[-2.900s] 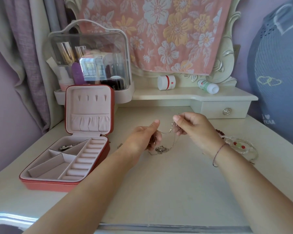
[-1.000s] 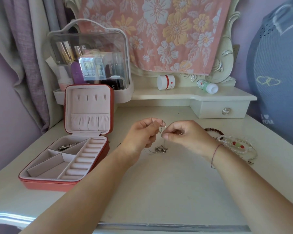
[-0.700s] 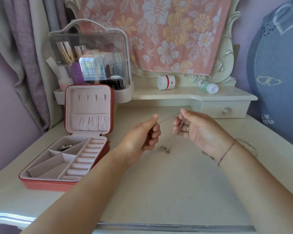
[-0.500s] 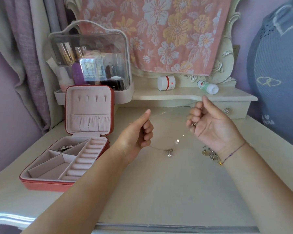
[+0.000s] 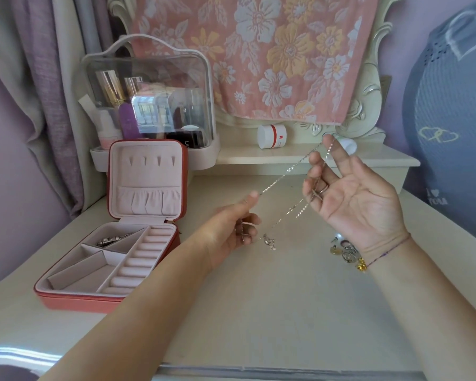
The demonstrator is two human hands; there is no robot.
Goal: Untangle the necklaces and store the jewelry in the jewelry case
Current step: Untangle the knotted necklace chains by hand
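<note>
Untangling step: thin silver chain necklace (image 5: 289,169) pinched by left hand (image 5: 231,229), draped over spread right hand (image 5: 355,199); gentle separation likely needed next.

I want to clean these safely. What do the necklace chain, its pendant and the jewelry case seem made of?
The necklace chain looks like thin metal links, pale gold or silver, glinting. The pendant is shiny, probably silver-toned metal. The jewelry case has a smooth coral-red shell, perhaps faux leather; its lining looks matte, pink and velvety, likely fabric.

Home bedroom: cream vanity table (image 5: 272,312), cosmetics organizer (image 5: 149,100), curtains (image 5: 47,78).
</note>
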